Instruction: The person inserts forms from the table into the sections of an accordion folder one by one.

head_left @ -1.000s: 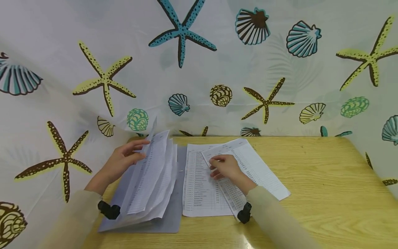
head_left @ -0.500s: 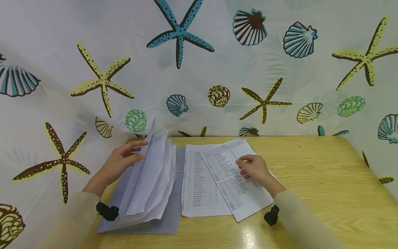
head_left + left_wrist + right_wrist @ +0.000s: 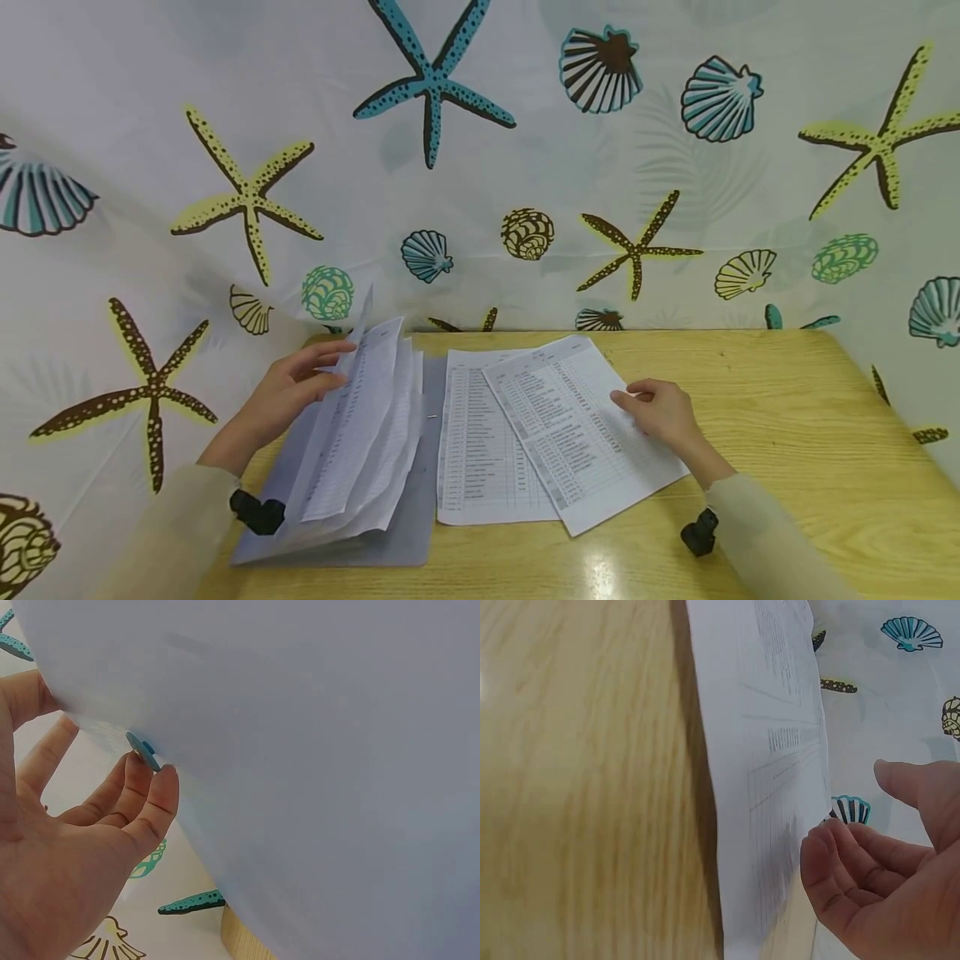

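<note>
A grey-blue document folder (image 3: 408, 533) lies at the left with its cover (image 3: 315, 765) raised. My left hand (image 3: 288, 392) grips the cover's edge, its fingertips beside a small blue snap button (image 3: 144, 751). Several printed sheets (image 3: 367, 400) inside the folder stand fanned up. To the right lie two loose printed sheets; the upper sheet (image 3: 562, 417) is slanted and partly covers the lower sheet (image 3: 480, 450). My right hand (image 3: 663, 412) is over the upper sheet's right edge. In the right wrist view, its thumb stands apart from the loosely bent fingers (image 3: 821, 862).
A light wooden table (image 3: 795, 450) extends to the right of the papers. Behind and at both sides hangs a white cloth (image 3: 480, 175) printed with starfish and shells. Wrist cameras sit on both sleeves.
My right hand has moved right across the upper loose sheet, from its left part to its right edge, uncovering the print. My left hand still holds the folder cover up.
</note>
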Available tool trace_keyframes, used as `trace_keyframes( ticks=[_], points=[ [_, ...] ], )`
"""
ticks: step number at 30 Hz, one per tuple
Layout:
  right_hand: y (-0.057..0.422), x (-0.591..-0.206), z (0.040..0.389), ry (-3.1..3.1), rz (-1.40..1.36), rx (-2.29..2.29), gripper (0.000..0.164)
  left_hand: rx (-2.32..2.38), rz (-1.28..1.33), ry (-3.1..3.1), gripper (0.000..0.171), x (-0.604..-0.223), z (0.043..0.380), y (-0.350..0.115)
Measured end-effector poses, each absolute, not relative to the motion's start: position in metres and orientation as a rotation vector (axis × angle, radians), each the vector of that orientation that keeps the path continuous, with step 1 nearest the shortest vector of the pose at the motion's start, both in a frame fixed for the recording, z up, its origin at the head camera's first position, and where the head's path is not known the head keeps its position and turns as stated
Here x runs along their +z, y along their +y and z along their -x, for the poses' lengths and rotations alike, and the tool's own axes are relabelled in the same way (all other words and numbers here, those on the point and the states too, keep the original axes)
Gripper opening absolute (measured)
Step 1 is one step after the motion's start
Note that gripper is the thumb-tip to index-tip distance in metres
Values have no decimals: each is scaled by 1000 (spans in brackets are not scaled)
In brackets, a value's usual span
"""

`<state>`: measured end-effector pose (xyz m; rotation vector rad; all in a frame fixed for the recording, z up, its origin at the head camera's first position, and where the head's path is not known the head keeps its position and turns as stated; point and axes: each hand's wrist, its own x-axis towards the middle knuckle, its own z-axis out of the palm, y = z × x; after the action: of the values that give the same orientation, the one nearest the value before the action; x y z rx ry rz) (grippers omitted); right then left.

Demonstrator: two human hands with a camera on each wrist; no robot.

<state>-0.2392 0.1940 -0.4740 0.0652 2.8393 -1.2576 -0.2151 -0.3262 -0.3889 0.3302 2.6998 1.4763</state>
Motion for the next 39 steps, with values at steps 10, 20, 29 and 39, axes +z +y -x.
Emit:
trace_keyframes(
  ticks=[10, 20, 29, 39],
  points=[
    [204, -480, 231, 2955, -72, -958, 67, 1479, -321, 2694, 50, -394, 215, -329],
    [199, -488, 231, 2978, -145, -808, 78, 1496, -309, 2678, 50, -395, 213, -329],
    [196, -483, 232, 2921, -154, -883, 65, 1494, -322, 2677, 50, -397, 216, -328],
    [204, -482, 238, 2817, -75, -1037, 36, 1469, -325, 2688, 50, -391, 216, -325]
  ],
)
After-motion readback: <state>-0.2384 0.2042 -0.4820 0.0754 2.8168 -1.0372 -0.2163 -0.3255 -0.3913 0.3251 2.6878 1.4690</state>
